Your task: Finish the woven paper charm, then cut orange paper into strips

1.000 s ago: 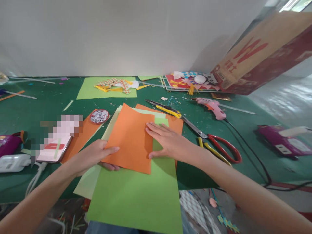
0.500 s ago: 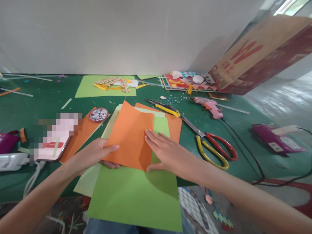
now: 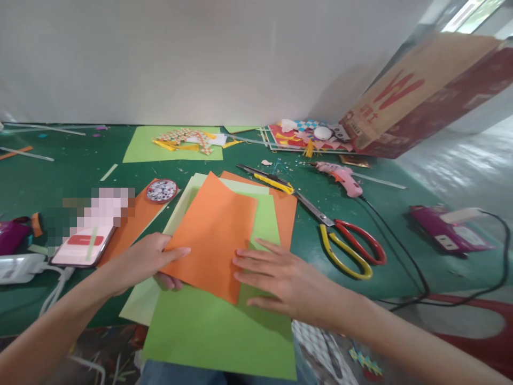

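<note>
A folded sheet of orange paper (image 3: pixel 212 235) lies tilted over a stack of green paper (image 3: pixel 216 331). My left hand (image 3: pixel 154 262) pinches its left edge, thumb on top and fingers underneath. Along the right edge rests my right hand (image 3: pixel 276 272), its fingers spread and the tips touching the orange sheet. Under the stack, more orange paper (image 3: pixel 286 214) sticks out on the right. Yellow-handled scissors (image 3: pixel 276 182) and larger scissors with red and yellow handles (image 3: pixel 344 240) lie just right of the papers.
A phone (image 3: pixel 90 235) on a cable and a round dish of googly eyes (image 3: pixel 161 190) lie to the left. At the right are a pink glue gun (image 3: pixel 340 176), a purple power strip (image 3: pixel 449 230) and a paper bag (image 3: pixel 420 101). Woven paper crafts (image 3: pixel 188 140) lie at the back.
The orange sheet has turned slightly clockwise, its lower right corner shifting toward me. My right hand has slid down along its edge and spread its fingers. My left hand still grips the sheet.
</note>
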Tool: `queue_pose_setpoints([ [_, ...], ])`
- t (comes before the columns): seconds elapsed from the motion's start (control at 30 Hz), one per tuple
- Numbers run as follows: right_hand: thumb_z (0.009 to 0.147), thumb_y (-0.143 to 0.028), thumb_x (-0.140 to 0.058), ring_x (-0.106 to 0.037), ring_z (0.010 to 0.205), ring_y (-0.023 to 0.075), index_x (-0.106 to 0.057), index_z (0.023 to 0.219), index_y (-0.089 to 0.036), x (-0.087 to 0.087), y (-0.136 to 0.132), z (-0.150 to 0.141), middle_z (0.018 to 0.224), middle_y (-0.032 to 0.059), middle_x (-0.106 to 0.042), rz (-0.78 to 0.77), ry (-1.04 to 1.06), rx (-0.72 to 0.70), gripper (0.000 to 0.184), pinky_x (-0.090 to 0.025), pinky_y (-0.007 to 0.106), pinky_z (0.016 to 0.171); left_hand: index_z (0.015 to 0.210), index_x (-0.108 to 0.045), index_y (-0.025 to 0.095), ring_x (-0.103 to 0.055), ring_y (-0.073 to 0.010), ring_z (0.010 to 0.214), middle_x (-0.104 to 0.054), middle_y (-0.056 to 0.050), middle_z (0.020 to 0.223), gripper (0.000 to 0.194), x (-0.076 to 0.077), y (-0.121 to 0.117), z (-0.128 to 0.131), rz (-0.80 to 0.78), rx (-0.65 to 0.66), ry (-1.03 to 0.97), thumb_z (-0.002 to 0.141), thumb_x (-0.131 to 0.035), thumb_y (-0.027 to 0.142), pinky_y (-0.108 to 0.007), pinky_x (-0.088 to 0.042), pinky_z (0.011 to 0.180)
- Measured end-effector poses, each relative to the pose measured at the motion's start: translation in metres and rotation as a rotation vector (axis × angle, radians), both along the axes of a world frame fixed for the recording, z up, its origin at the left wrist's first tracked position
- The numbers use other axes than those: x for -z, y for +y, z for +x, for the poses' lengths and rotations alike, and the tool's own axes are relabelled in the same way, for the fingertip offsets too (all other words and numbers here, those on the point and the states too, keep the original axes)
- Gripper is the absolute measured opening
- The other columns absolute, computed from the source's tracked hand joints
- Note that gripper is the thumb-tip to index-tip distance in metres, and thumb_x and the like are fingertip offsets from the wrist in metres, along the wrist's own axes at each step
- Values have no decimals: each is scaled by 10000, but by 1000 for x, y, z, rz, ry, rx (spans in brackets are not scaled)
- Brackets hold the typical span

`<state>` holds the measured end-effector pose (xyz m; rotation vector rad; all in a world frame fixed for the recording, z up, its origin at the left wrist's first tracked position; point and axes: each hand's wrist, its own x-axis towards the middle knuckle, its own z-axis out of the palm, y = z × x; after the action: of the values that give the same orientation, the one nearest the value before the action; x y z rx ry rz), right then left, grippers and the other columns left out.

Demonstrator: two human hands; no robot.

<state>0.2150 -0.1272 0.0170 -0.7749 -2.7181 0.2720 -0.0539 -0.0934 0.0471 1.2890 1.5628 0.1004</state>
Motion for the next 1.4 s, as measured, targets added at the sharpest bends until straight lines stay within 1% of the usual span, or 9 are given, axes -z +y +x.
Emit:
queue_pose_setpoints([
  [0.07,926,-357,-474,-520,1212,169,-636,1138,-166,8,-6,0,1227,31,-633,41,20,3,328,-274,404,1130,663,-493,184,-659,-238,525,-600,-12,560,352,0,-2,-1,353,130,249,764,-574,511,-329,-506,498],
  [0.13,920,-343,-491,-513,1219,164,-629,1147,-173,15,-8,0,1231,15,-630,67,41,13,315,-263,401,1136,809,-584,164,-670,-263,646,-663,-68,715,296,3,-9,3,895,221,513,843,-513,449,-386,-525,581],
  [0.2,921,-334,-493,-505,1226,156,-623,1156,-174,20,-8,1,1241,5,-623,78,66,14,313,-246,395,1142,979,-605,144,-638,-309,967,-674,-132,996,248,11,-23,15,1121,259,552,870,-524,352,-461,-505,817],
  [0.27,926,-300,-484,-500,1230,149,-618,1163,-167,22,-8,1,1250,7,-616,83,95,22,303,-239,389,1143,999,-616,107,-598,-290,1078,-672,-141,1076,205,25,-40,31,1479,504,497,915,-447,188,-450,-468,926],
  [0.3,930,-266,-471,-495,1235,148,-613,1172,-157,22,-8,2,1257,13,-609,80,104,23,301,-242,387,1141,1005,-617,87,-593,-268,1098,-665,-144,1117,219,32,-49,39,1543,643,450,919,-421,135,-416,-463,951],
  [0.5,879,-59,-358,-468,1255,143,-583,1206,-92,21,-4,9,1313,57,-551,17,87,4,398,-265,378,1125,1001,-642,63,-638,-230,1048,-692,-121,1099,269,59,-72,59,1579,695,422,910,-389,61,-351,-509,915],
  [0.73,847,-22,-336,-552,1173,158,-617,1151,-95,18,21,20,1226,69,-621,112,48,103,419,-357,383,1083,939,-654,79,-661,-229,1013,-710,-117,1057,262,52,-68,57,1577,694,405,902,-396,54,-338,-554,871],
  [1.23,780,-21,-379,-611,1097,187,-654,1123,-114,29,78,30,1192,103,-639,227,-86,348,449,-469,359,997,987,-641,65,-644,-230,1049,-697,-123,1093,259,57,-70,56,1584,683,399,902,-397,54,-342,-530,909],
  [1.4,787,-6,-389,-612,1095,232,-635,1128,-24,31,79,22,1183,173,-631,316,-207,368,421,-478,386,982,1002,-645,64,-636,-237,1064,-690,-124,1108,259,58,-70,55,1563,708,407,894,-411,46,-349,-525,918],
])
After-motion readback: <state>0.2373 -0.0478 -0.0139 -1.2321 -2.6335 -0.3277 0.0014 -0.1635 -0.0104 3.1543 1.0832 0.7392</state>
